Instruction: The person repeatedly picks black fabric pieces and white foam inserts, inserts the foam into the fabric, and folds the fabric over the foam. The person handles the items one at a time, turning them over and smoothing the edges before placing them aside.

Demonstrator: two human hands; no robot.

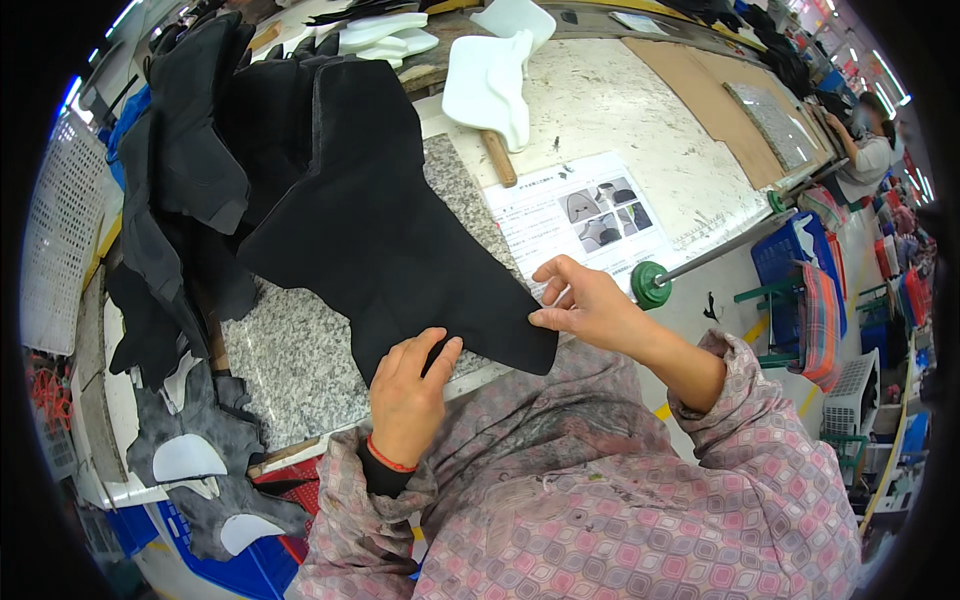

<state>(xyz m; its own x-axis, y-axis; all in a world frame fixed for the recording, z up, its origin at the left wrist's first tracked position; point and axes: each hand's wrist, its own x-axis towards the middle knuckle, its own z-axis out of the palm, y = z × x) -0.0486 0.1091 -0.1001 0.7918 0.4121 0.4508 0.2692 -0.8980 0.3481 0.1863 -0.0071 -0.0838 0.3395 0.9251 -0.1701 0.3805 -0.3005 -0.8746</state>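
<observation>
On the granite slab [300, 350], near its front edge: one large piece of black leather [380, 230], lying flat, its lower corner reaching past the slab toward the person.

Left hand [408, 385]: palm down, fingers together and extended, pressing flat on the lower edge of the black leather just at the slab's front edge. Wrist bent slightly back; red band at the wrist, dark cuff under a pink patterned sleeve [620, 500]. Hand is spread flat, gripping nothing.

Right hand [585, 305]: to the right of the slab's front corner, forearm entering from lower right. Thumb and forefinger pinch the right corner tip of the black leather; remaining fingers curled loosely above.

Left of the slab: stack of further black leather pieces [190, 170], draped over one another. Below the slab's left end: grey cut pieces [200, 450].

Right of the slab: printed instruction sheet [590, 220] with pictures; green-capped rod [652, 284] beside it. Behind the slab: white moulded forms [490, 85], one with a wooden handle [500, 158].
</observation>
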